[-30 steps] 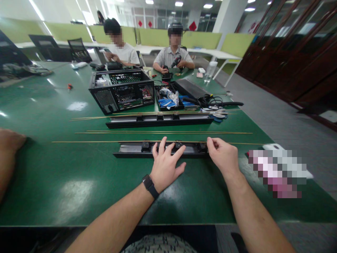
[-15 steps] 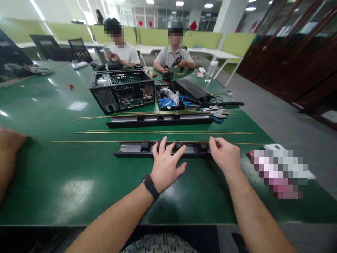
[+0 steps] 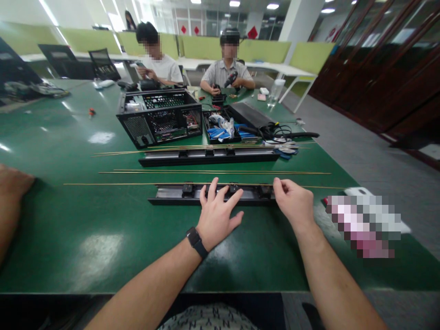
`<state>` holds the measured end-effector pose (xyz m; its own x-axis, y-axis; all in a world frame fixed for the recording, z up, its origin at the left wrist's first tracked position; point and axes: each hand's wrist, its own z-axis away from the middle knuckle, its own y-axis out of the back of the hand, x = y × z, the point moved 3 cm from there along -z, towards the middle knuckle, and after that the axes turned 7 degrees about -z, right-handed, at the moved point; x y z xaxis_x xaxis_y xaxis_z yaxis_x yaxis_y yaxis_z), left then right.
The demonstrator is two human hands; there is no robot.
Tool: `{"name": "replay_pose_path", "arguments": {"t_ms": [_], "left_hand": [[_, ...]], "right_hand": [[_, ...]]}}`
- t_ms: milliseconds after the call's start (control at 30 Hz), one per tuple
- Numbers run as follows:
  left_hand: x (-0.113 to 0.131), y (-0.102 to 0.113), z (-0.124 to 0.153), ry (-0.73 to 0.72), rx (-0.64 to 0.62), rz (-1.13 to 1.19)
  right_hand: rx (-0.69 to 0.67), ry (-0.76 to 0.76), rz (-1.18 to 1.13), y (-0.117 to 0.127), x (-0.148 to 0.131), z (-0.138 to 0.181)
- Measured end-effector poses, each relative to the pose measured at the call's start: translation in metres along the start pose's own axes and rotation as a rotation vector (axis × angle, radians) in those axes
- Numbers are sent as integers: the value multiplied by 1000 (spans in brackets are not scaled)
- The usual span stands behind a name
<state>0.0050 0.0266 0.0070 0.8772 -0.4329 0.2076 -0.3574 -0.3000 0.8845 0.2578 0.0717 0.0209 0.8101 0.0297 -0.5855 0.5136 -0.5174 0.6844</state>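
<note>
A long black rail [image 3: 172, 194] with small black blocks on it lies across the green table [image 3: 85, 229] in front of me. My left hand [image 3: 217, 213], with a dark watch on its wrist, rests on the rail's middle with fingers spread flat. My right hand [image 3: 292, 201] sits at the rail's right end, fingers curled in a pinch on a thin brass rod [image 3: 120, 184] that runs along the rail's far side.
A second black rail [image 3: 206, 157] and more brass rods [image 3: 213, 172] lie farther back. Behind them stand an open computer case [image 3: 158, 117] and a tray of parts [image 3: 223, 127]. Two people sit at the far end. Another person's arm [image 3: 10, 201] rests at the left edge.
My right hand has crept slightly right along the rail's end and the near rod has shifted a little left. My left hand has stayed put.
</note>
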Motion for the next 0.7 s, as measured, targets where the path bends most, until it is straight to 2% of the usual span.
{"name": "replay_pose_path", "arguments": {"t_ms": [200, 400, 700], "left_hand": [[0, 1, 0, -2, -1, -4], [0, 1, 0, -2, -1, 0], [0, 1, 0, -2, -7, -2]], "right_hand": [[-29, 91, -31, -3, -5, 3], [24, 24, -25, 0, -2, 1], [-6, 81, -48, -3, -4, 3]]}}
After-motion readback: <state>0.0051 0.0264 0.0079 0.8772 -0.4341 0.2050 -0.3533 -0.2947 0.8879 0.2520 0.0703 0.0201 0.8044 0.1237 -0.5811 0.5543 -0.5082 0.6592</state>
